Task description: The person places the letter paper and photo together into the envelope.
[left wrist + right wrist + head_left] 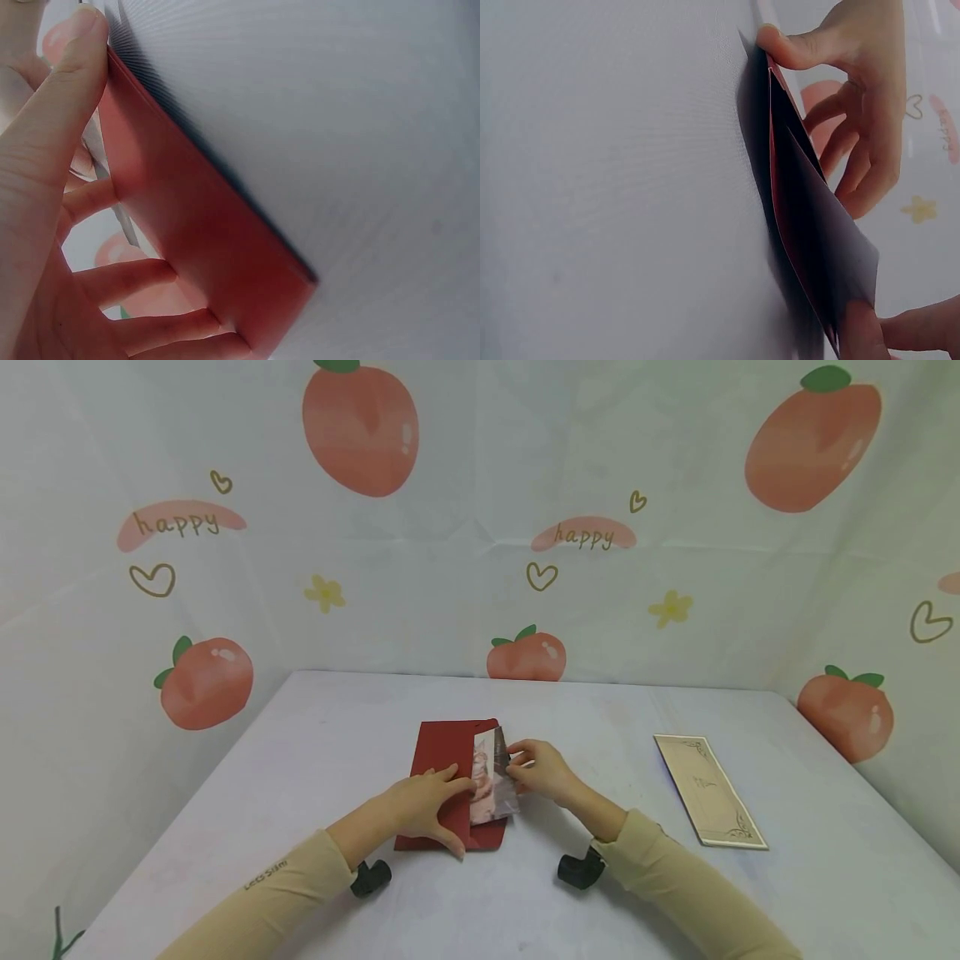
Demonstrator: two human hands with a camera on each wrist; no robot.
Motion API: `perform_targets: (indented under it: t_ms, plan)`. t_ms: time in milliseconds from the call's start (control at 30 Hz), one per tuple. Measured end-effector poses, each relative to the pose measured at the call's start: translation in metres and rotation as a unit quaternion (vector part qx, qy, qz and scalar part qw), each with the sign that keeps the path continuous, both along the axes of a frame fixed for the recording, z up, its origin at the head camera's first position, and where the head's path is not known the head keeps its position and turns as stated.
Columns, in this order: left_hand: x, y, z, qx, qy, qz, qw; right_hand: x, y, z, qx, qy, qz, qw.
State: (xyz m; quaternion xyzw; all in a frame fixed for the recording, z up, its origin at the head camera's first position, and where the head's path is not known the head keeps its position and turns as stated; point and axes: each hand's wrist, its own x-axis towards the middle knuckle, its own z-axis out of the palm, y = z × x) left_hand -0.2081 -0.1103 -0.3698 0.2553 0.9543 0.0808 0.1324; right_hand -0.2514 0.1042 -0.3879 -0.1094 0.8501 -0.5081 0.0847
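Note:
A red paper envelope (pixel 442 743) lies on the white table, its open side facing right. Out of that side sticks a glossy printed picture (pixel 486 785), its left part covered by the envelope's front. My left hand (pixel 420 806) rests across the envelope with fingers spread, thumb near its front edge. In the left wrist view the fingertips press on the red face (pixel 187 210). My right hand (pixel 547 772) pinches the picture's right edge between thumb and finger. From the right wrist, the envelope's mouth (pixel 772 172) gapes, with the picture slanting out of it.
To the right on the table (pixel 600 718) lies a long cream card (pixel 708 793) with dark corner ornaments. A black device (pixel 371 878) sits under the left wrist, another (pixel 581 870) under the right. A white curtain (pixel 465 585) with printed peaches hangs behind.

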Motion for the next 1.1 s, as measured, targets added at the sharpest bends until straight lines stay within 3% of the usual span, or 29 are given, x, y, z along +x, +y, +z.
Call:
perform_targets:
  t_ms: [267,800,1100]
  plan:
    - [0.0,0.0,0.0,-0.004,-0.006,0.008,0.9999,0.001,-0.004,-0.001,-0.011,-0.005,0.013,0.9998]
    - [-0.001,-0.001,-0.002,0.011,0.002,-0.007,0.9999,0.003,-0.016,-0.002,-0.018,-0.022,0.02,0.9994]
    - [-0.003,-0.001,-0.003,0.007,0.006,-0.007,0.9999,0.004,-0.02,-0.001,-0.017,-0.012,0.031,0.9993]
